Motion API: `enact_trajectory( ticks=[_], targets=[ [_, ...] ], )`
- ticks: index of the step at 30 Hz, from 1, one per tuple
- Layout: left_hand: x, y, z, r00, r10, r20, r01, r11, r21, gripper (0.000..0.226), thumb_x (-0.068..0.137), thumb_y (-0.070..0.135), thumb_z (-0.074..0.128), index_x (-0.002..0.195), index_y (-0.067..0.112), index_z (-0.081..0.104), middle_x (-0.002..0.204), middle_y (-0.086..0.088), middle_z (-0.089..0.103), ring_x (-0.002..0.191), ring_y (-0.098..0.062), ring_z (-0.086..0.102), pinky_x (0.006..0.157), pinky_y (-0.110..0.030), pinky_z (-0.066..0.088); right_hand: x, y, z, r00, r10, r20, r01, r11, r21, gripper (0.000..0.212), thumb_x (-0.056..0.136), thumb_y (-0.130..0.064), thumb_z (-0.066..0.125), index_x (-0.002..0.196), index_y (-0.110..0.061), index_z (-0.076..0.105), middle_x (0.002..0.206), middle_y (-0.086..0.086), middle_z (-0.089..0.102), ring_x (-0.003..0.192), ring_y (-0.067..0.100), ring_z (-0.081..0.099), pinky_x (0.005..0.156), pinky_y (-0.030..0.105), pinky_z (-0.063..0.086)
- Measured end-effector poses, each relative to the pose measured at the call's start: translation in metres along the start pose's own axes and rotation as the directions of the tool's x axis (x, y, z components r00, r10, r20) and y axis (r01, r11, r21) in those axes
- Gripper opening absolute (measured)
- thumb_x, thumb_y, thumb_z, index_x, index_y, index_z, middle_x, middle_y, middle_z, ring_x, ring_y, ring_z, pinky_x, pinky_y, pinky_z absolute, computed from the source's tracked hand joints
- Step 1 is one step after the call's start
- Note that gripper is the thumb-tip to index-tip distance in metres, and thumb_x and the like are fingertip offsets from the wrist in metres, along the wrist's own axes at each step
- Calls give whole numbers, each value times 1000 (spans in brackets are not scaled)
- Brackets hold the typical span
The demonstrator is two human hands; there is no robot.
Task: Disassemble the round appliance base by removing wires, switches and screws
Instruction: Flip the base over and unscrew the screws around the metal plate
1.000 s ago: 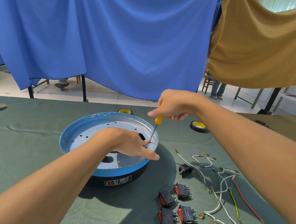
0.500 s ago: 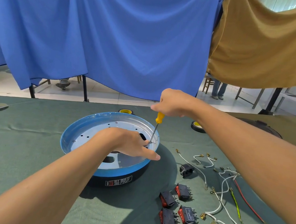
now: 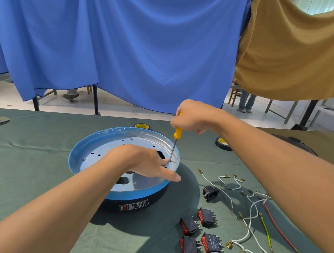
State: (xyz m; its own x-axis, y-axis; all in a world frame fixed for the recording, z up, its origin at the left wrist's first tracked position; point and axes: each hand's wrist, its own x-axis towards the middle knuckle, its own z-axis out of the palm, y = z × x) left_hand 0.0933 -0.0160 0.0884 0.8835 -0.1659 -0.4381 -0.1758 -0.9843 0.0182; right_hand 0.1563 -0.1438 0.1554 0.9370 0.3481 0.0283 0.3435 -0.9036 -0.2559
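Worktop (image 3: 18,170) carrying round base (image 3: 137,195) at centre (switches (image 3: 189,224) and wires (image 3: 251,214) lie apart, rightward). Left grip (image 3: 146,162), fingers extended, steadies its plate; right grip (image 3: 192,117) clasps screwdriver (image 3: 177,134), tip on screw (image 3: 169,160). Screw removal in hand; next: turning under downward pressure.

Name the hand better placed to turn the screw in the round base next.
Right. The right hand grips the yellow screwdriver, its tip on a screw by the right rim of the base. The left hand holds no tool; it rests on the base beside the tip.
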Motion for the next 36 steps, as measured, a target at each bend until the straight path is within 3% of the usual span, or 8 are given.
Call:
enact_trajectory(
  ticks=[3,7,12,17,22,27,31,36],
  targets=[
    [1,0,0,1000,1,-1,-1,1000,3,82,80,83,23,151,41,16,156,-3,26,140,-31,29,105,-42,31,0,1,3,998,-15,-65,12,999,-52,45,94,-40,51,61,-11,42,57,4,41,54,23,44,50,28,43],
    [2,-1,1,1000,5,1,-5,1000,-6,83,80,83,23,151,42,16,156,-2,27,139,-31,29,104,-42,31,1,1,3,1000,0,-18,0,1000,9,21,86,-22,55,92,-4,64,74,8,53,67,23,51,55,30,54],
    [2,-1,1,1000,4,-1,-4,1000,-5,82,80,83,23,151,42,16,155,-2,29,139,-30,30,104,-42,31,2,1,4,999,-11,-42,9,999,-47,42,92,-42,55,65,-11,47,58,4,42,53,20,44,48,26,43],
    [1,0,1,1000,4,1,-4,1000,2,83,80,83,22,151,41,16,155,-3,28,139,-31,30,104,-42,31,3,-2,2,1000,1,21,-1,1000,-13,29,82,-25,60,102,-5,66,76,5,54,64,18,51,48,24,47],
    [0,0,0,1000,3,-6,-3,1000,-2,83,80,83,22,151,42,15,156,-3,27,140,-31,29,104,-43,30,5,-1,6,997,-15,-73,8,996,-87,46,93,-44,53,61,-11,44,56,4,44,54,24,49,49,27,41],
    [0,0,1,1000,4,-11,-4,1000,-4,82,81,83,22,151,41,15,156,-4,27,139,-31,29,97,-38,30,4,-3,3,1000,-12,5,12,1000,-13,20,85,-22,57,94,-5,65,77,7,57,62,19,53,48,25,47],
    [-1,0,1,1000,7,-9,-7,1000,-2,81,81,82,23,151,41,16,156,-3,26,140,-31,28,105,-44,29,6,3,3,999,24,-27,-24,1000,0,39,90,-38,57,64,-10,57,53,2,60,51,16,54,47,24,46],
    [1,-1,1,1000,5,-13,-5,1000,-8,81,81,83,23,150,42,18,154,-3,30,139,-30,31,101,-40,31,6,10,0,998,20,63,-26,995,99,24,89,-24,64,72,-6,63,58,3,63,48,12,53,45,21,47]
  ],
)
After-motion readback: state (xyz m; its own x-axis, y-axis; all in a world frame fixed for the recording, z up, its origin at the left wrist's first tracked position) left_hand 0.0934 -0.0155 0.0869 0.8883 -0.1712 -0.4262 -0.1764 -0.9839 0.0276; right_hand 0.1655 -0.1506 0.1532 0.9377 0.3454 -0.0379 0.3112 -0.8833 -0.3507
